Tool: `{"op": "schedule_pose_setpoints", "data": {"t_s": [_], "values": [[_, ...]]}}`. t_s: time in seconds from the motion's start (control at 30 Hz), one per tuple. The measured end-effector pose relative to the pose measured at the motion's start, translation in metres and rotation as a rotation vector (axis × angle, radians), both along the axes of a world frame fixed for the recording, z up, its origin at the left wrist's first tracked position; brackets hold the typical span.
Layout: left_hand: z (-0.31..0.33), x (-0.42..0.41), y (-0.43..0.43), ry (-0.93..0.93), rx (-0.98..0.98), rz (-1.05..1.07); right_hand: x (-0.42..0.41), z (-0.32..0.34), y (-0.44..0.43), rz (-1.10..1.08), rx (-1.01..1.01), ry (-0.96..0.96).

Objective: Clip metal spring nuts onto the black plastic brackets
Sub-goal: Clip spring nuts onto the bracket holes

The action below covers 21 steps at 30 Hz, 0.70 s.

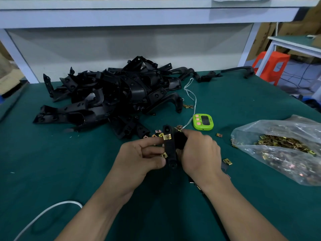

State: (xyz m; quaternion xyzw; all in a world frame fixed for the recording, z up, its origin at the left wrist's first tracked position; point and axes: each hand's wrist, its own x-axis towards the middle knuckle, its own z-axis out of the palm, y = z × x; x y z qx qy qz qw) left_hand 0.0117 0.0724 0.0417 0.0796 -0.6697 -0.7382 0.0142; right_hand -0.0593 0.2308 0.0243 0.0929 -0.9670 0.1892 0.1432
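One black bracket [169,148] hangs above the green surface [86,162]: right grip [199,153] curled around its body, left grip [142,159] pinching a brass spring nut [164,155] against its edge.

green-topped table [69,171], white shelf [139,14], orange stool [274,65]

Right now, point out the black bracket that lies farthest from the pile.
The long bracket at the table's far right edge, lying alone; the rest sit in or beside the pile.
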Motion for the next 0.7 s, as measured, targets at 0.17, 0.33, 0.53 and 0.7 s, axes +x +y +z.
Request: {"op": "schedule_pose_setpoints", "data": {"t_s": [0.17, 0.33, 0.53, 0.7], "values": [[-0.0021, -0.0029, -0.0032, -0.048, 0.235, -0.07, -0.0014, 0.0019, 0.0018, -0.018, -0.019, -0.027], [-0.0052, -0.0044, -0.0022, -0.157, 0.393, 0.009, 0.0001, 0.0044, 0.0022, 0.022, -0.065, -0.033], [-0.0019, -0.0038, -0.0052, -0.143, 0.265, -0.012, 0.0009, 0.0046, 0.0018, 0.04, -0.059, -0.017], [-0.0047, -0.0009, -0.0013, -0.121, 0.163, -0.009, 0.004, 0.0036, 0.0002, 0.025, 0.002, -0.002]]}}
